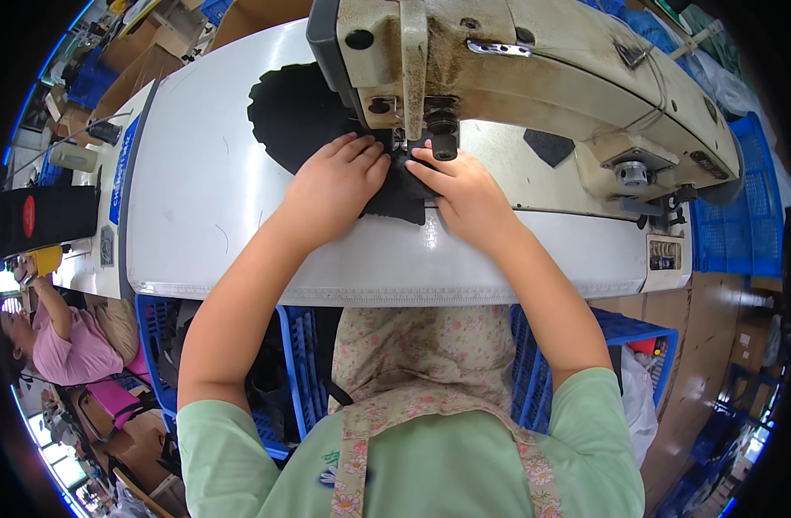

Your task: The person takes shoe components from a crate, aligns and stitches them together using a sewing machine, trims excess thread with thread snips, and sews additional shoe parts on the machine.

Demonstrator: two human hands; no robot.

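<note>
Head view: the sewing machine is the landmark, a worn cream body lying across the far side of the white counter. Under its needle end lies a piece of black fabric; most of it spreads out to the machine's left, w/ a smaller part running toward the near edge, just below the presser foot.

Left hand lies flat on the fabric just left of the needle, palm down, fingers stretched out and close together, pressing rather than gripping. Right hand sits right below the presser foot, also palm down, fingers extended, tips on the fabric's edge; it pins the cloth to the counter, no closed grasp. The two hands are near each other, a strip of black fabric showing btwn them.

A second small black piece lies on the machine bed, to the right of the needle, apart from both hands.

Below the counter's near edge, in front of the machine, stand blue plastic crates either side of the person's floral apron. Far left of the machine, another person in a pink top is seated.
</note>
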